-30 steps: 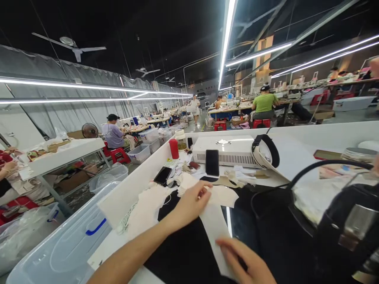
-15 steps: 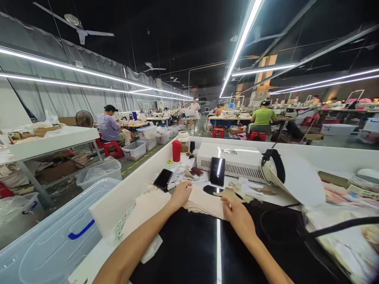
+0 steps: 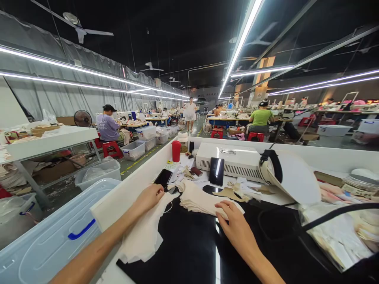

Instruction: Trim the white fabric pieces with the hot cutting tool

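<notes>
My left hand (image 3: 150,196) rests closed on the top edge of a loose pile of cream fabric pieces (image 3: 145,232) at the left of a glossy black work surface (image 3: 189,248). My right hand (image 3: 230,221) lies with its fingers flat on a neat stack of cream fabric pieces (image 3: 197,199) in the middle. A black phone (image 3: 162,178) lies just beyond my left hand. Another phone (image 3: 217,171) leans upright against a white box-shaped machine (image 3: 229,157).
A red bottle (image 3: 176,150) and a jar stand at the table's back left. A black-banded white part (image 3: 284,173) and paper stacks sit at the right. A clear plastic bin with a blue handle (image 3: 56,236) stands left of the table. Other people work at distant tables.
My left hand has moved left off the cream stack to the loose pile by the table's edge. My right hand has slid down onto the stack's near end.
</notes>
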Motion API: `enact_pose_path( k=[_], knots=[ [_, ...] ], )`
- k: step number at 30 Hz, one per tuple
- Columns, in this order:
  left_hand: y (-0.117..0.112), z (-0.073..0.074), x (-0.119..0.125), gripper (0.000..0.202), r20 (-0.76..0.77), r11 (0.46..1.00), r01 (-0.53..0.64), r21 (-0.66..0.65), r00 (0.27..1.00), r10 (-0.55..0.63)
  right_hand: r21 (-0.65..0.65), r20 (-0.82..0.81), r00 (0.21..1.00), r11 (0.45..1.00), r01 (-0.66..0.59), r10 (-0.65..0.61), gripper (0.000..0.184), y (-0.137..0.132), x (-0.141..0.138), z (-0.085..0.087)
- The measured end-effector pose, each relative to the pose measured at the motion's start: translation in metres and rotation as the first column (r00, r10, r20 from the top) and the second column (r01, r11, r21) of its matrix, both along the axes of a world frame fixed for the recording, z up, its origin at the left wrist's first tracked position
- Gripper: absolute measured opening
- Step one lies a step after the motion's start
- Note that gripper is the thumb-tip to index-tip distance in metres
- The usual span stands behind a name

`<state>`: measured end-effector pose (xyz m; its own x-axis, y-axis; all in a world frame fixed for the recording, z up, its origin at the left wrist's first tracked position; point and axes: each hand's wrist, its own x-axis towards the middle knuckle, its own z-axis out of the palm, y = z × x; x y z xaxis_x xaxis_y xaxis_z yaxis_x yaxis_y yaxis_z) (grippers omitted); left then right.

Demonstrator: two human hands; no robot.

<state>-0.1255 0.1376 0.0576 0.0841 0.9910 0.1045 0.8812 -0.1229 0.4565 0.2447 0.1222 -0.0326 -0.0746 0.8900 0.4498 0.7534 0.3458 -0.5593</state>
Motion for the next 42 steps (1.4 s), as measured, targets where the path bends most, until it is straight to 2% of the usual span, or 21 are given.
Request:
enact_pose_path(
  k=[2, 4, 6, 9, 16, 22, 27, 30, 34, 39, 42],
  knots=[
    [-0.022, 0.003, -0.023, 0.019, -0.058, 0.997, -0.072, -0.032, 0.996, 0.070, -0.015, -0.028, 0.996, 0.996, -0.089, 0.089, 0.033, -0.016, -0.008, 0.002],
    [-0.040, 0.000, -0.036, 0.015, -0.100, 0.987, -0.122, -0.103, 0.989, 0.112, -0.040, -0.057, 0.984, 0.985, -0.168, 0.166, 0.032, -0.033, -0.014, 0.004],
    [-0.053, -0.006, -0.040, 0.026, -0.117, 0.973, -0.143, -0.183, 0.986, 0.122, -0.072, -0.086, 0.968, 0.968, -0.241, 0.235, 0.033, -0.050, -0.018, 0.006],
    [-0.063, -0.016, -0.037, 0.037, -0.109, 0.957, -0.173, -0.234, 0.983, 0.151, -0.097, -0.144, 0.940, 0.941, -0.323, 0.308, 0.033, -0.069, -0.016, 0.006],
    [-0.066, -0.017, -0.026, 0.040, -0.074, 0.962, -0.225, -0.156, 0.974, 0.216, -0.182, -0.193, 0.888, 0.874, -0.450, 0.417, 0.029, -0.086, 0.002, -0.003],
    [-0.051, -0.025, -0.018, 0.041, -0.028, 0.956, -0.272, -0.112, 0.962, 0.271, -0.190, -0.193, 0.875, 0.859, -0.476, 0.443, 0.029, -0.097, 0.002, -0.002],
    [-0.051, -0.028, -0.021, 0.040, 0.051, 0.956, -0.284, -0.073, 0.956, 0.288, -0.224, -0.196, 0.861, 0.833, -0.505, 0.469, 0.028, -0.103, -0.001, -0.005],
    [-0.053, -0.024, -0.027, 0.040, 0.124, 0.959, -0.279, -0.051, 0.951, 0.283, -0.231, -0.207, 0.860, 0.831, -0.506, 0.466, 0.027, -0.107, -0.007, -0.005],
    [-0.048, -0.013, -0.033, 0.042, 0.248, 0.960, -0.278, -0.040, 0.928, 0.279, -0.247, -0.228, 0.876, 0.844, -0.475, 0.426, 0.029, -0.114, -0.015, 0.005],
    [-0.046, 0.007, -0.028, 0.041, 0.416, 0.953, -0.295, -0.073, 0.859, 0.298, -0.302, -0.301, 0.842, 0.792, -0.530, 0.448, 0.023, -0.117, -0.020, 0.017],
    [-0.055, 0.018, -0.015, 0.035, 0.514, 0.965, -0.241, -0.108, 0.817, 0.261, -0.357, -0.447, 0.809, 0.753, -0.553, 0.382, 0.023, -0.121, -0.030, 0.019]
  ],
)
